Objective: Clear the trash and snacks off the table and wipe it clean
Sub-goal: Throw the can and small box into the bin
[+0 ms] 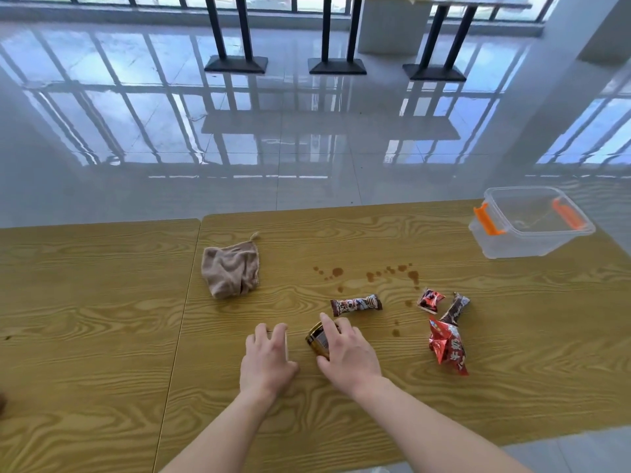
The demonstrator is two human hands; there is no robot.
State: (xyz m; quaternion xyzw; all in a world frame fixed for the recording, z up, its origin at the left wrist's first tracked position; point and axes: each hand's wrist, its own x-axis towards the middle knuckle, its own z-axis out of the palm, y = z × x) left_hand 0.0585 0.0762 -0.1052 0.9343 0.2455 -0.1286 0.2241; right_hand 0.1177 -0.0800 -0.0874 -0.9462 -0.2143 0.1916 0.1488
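On the wooden table [102, 319] my right hand [345, 353] closes around a small brown and gold can [317, 341] lying on its side. My left hand [268, 356] covers a pale object [286, 343], mostly hidden under the fingers. A brown snack bar [356, 304] lies just beyond the can. To the right are a small red wrapper [431, 299], a dark brown wrapper [455, 308] and a crumpled red bag [448, 346]. A beige cloth [230, 269] lies crumpled at the left. Brown spill drops [375, 274] dot the middle.
A clear plastic bin [531, 223] with orange latches stands open at the table's far right corner. A seam [184, 302] divides two tabletops. Beyond the table is a glossy tiled floor with black table bases [235, 64].
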